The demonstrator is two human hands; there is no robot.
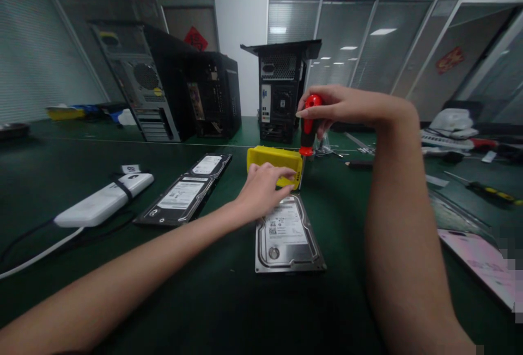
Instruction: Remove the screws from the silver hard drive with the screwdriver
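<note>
Green tbl (335, 208), glass-walled rm (347, 23), L hand (265, 189) open by yellow box (273, 155), R hand (339, 105) gripping screwdriver (308, 134), gap btwn drives (288, 230).

On table (229, 306): hard drive (288, 235), centre; box (273, 154), behind it; two drives (180, 194), left; power strip (102, 200), farther left; phone (480, 262), right.

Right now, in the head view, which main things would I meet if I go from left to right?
White power strip → two hard drives → upright yellow object → red-and-black screwdriver in the right hand → yellow-and-black screwdriver.
</note>
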